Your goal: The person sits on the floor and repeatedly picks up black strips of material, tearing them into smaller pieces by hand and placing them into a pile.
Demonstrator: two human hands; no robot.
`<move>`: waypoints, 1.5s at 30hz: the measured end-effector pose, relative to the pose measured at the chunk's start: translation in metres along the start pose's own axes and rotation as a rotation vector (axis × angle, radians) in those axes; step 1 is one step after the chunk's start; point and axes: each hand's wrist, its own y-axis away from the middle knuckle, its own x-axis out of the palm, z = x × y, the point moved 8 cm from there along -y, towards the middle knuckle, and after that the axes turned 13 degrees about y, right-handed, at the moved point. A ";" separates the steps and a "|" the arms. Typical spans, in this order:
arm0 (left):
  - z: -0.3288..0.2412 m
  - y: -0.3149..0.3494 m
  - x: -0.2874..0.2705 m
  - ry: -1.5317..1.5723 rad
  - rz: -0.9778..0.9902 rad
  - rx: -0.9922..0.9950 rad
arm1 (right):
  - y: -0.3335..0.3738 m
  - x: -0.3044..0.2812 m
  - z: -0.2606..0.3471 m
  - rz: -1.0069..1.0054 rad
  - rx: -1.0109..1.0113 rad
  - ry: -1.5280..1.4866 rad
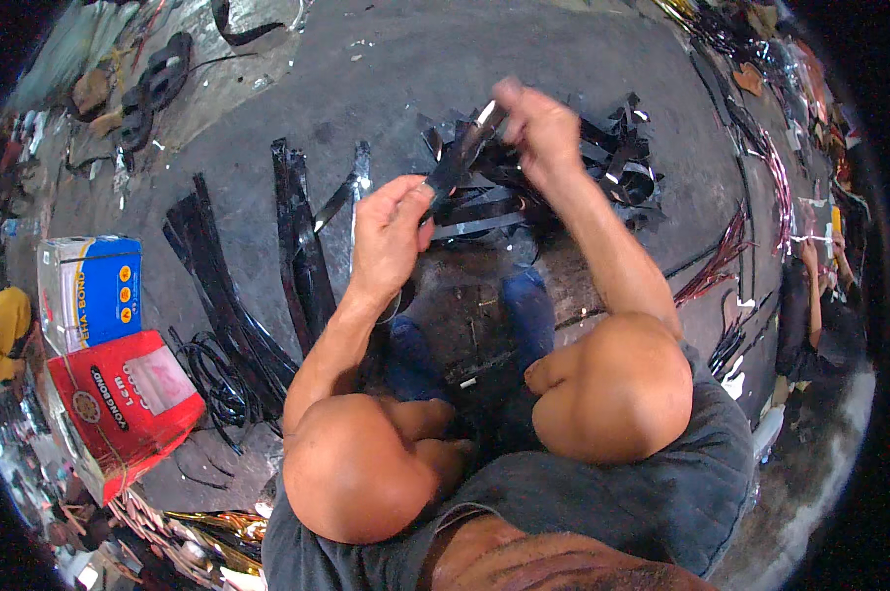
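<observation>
A short, glossy black strip point(457, 163) is stretched at a slant between my two hands, above the floor. My left hand point(388, 231) pinches its lower end between thumb and fingers. At its upper end, my right hand point(543, 133) is closed on the strip, its fingertips slightly blurred. Beneath and beyond the hands lies a tangled pile of black strips point(622, 182). Long flat black strips point(302, 246) lie just left of my left hand. Farther left, another bundle of black strips point(223, 276) fans out toward its far end.
A blue and white box point(110, 291) and a red box point(130, 404) stand at the left. Coiled black cord point(218, 379) lies beside them. Thin reddish strands point(721, 261) lie to the right. Another person's arm point(813, 295) shows at the far right.
</observation>
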 end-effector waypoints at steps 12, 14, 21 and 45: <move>0.002 -0.005 -0.049 0.272 -0.118 0.006 | 0.099 0.051 -0.056 0.779 0.477 0.066; 0.001 0.000 -0.049 0.322 -0.084 -0.025 | 0.104 0.072 -0.042 0.766 0.469 -0.098; -0.016 -0.007 -0.066 -0.024 0.004 -0.018 | 0.046 0.046 -0.004 0.589 0.178 -0.114; -0.111 -0.067 -0.131 -1.535 -0.389 0.619 | 0.049 0.027 -0.055 0.379 -0.362 0.877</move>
